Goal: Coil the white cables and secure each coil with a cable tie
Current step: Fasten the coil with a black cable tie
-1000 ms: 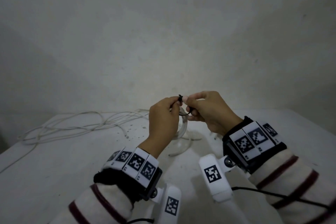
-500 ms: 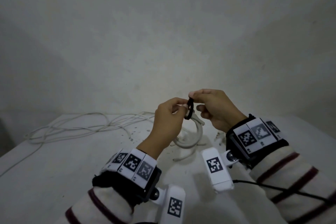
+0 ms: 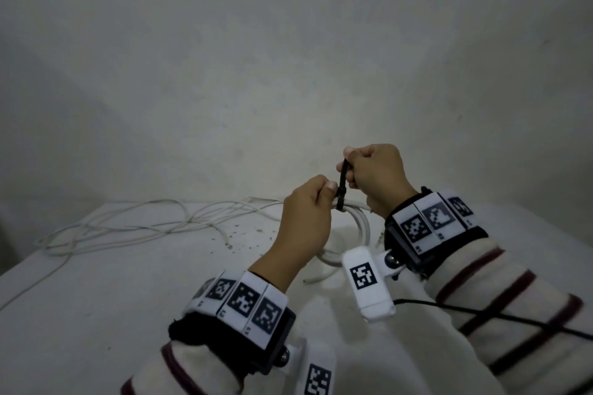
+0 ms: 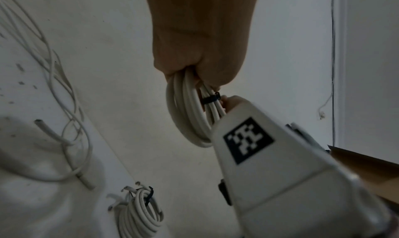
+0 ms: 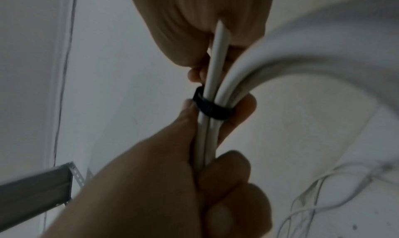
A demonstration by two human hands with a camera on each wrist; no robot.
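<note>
Centre of head view, nearest: left hand [image 3: 305, 221] grips the white cable coil [image 3: 359, 228], fingers curled round the bundled strands, coil held above the table [image 3: 96, 314]. Just behind and above, right hand [image 3: 375, 173] pinches the tail of the black cable tie [image 3: 342, 184], which wraps the coil at its top. Lower left of left wrist view: second tied coil [image 4: 140, 212] on the table. Further back, upper left: loose white cables [image 3: 128, 221] sprawled by the wall [image 3: 288, 58].
</note>
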